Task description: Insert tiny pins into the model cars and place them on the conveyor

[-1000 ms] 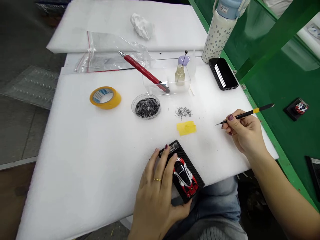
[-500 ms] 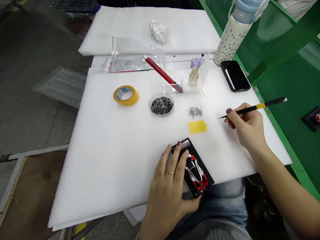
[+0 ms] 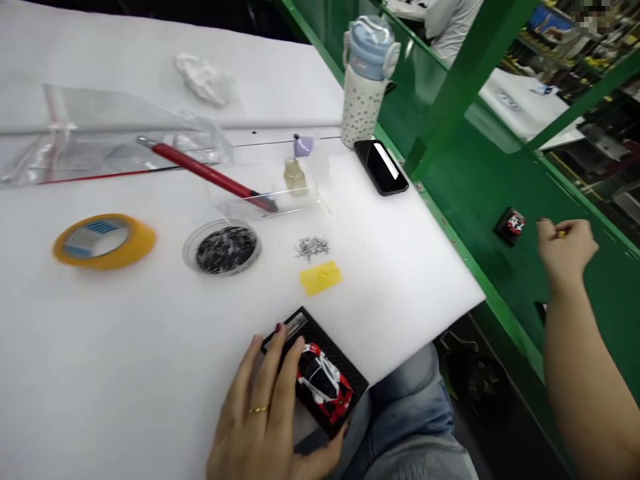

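Observation:
My left hand (image 3: 273, 407) grips the black base (image 3: 345, 367) of a red, white and black model car (image 3: 325, 383), fingers over its left side and thumb at the lower edge. The base is tilted at the table's front edge. Out to the right, over the green panel, my right hand (image 3: 567, 247) is closed round a thin brush (image 3: 562, 234); only a bit of its yellow band shows. Beside that hand, a second small red-and-white model on a black base (image 3: 511, 225) sits against the green panel. Black bristle-like slivers (image 3: 313, 247) lie above a yellow tape piece (image 3: 321, 277).
A dish of black slivers (image 3: 225, 250), a yellow tape roll (image 3: 143, 237), a red cutter (image 3: 200, 170) and a small glass bottle (image 3: 295, 179) in a clear tray are on the white foam. A phone (image 3: 380, 167) and a tumbler (image 3: 363, 100) stand near the green frame.
My right hand has swung from the table out to the right, over the green panel, with the brush. The view has turned right; my left hand stays on the model car's base.

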The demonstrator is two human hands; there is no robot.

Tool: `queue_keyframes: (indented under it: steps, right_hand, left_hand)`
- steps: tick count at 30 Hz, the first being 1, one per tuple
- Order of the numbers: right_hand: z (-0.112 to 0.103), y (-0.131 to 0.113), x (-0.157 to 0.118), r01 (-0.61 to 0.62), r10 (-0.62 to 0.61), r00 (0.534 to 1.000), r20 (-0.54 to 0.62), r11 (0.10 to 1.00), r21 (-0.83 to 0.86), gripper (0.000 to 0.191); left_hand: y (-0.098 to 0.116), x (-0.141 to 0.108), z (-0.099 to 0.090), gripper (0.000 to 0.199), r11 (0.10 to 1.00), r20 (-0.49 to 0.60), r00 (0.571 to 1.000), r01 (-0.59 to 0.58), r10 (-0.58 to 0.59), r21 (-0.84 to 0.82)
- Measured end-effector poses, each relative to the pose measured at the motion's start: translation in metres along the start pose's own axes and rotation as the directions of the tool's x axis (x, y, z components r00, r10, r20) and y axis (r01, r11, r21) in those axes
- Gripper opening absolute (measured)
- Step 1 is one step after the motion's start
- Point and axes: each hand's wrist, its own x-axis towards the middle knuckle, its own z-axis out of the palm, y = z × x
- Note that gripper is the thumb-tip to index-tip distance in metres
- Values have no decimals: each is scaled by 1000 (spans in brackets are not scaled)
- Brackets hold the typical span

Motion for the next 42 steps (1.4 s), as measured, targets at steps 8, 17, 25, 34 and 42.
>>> queue_keyframes:
  steps: [8, 17, 25, 34, 42]
  right_hand:
    - [22, -13, 8, -259, 279, 958, 66, 941, -217, 63]
    - [8, -51, -65, 223, -363, 853, 376, 903, 367, 55]
    - [-2, -126, -113, 197, -556, 804, 213, 587, 785, 53]
    - [55, -234, -173, -143, -742, 244, 625, 610, 780, 29]
    - [87, -236, -175, -255, -676, 248, 693, 645, 720, 30]
  left_hand:
    - [1, 2, 1, 71, 998, 1, 1000, -26, 25, 49]
    - [9, 0, -2, 85, 990, 41, 996, 71, -77, 125]
    - [15, 3, -3, 89, 986, 32, 991, 127, -131, 108]
    - [12, 3, -6, 88, 988, 80, 988, 125, -132, 92]
    - [11, 7, -9, 78, 992, 52, 992, 114, -117, 53]
